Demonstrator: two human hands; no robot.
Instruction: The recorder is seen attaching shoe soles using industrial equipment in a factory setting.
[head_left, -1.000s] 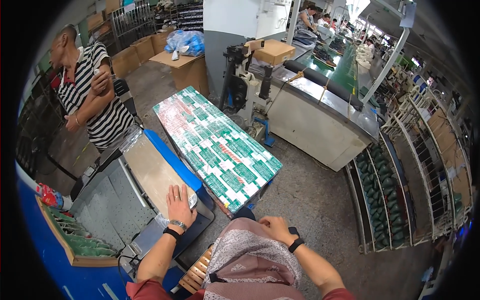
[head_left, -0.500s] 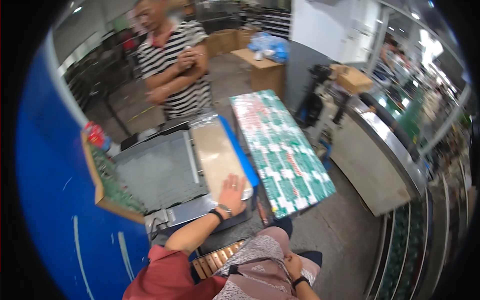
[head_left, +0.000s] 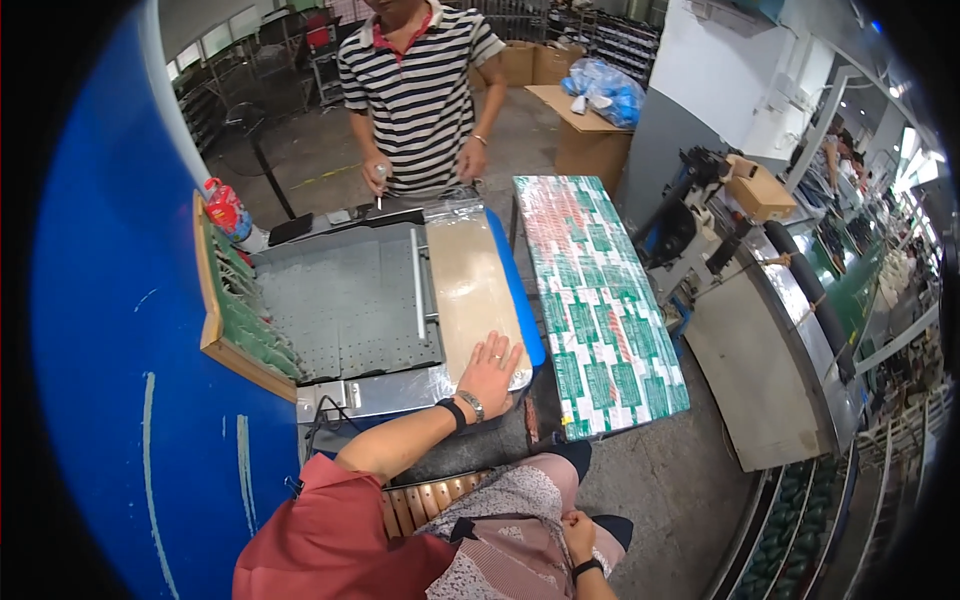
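My left hand (head_left: 490, 372) lies flat, fingers spread, on the near end of a tan board (head_left: 464, 270) under clear film. A blue edge (head_left: 518, 300) runs along that board's right side. Left of it is a grey perforated metal bed (head_left: 345, 295) with a pale bar (head_left: 419, 285) along its right part. My right hand (head_left: 578, 537) rests on my lap against the pink patterned apron (head_left: 525, 505), its fingers curled in; whatever may be inside them is hidden.
Beside the board stands a table (head_left: 605, 340) covered in green-and-white printed film. Across from me, a person in a striped shirt (head_left: 415, 100) holds a slim pale-handled tool (head_left: 380, 175). A blue panel (head_left: 110, 330) rises at left; a metal-topped cabinet (head_left: 755, 360) stands at right.
The other person's arms, folded before, are now lowered, one hand with the tool near the bed's far edge. My view has shifted. My left hand stays on the board, my right on my lap.
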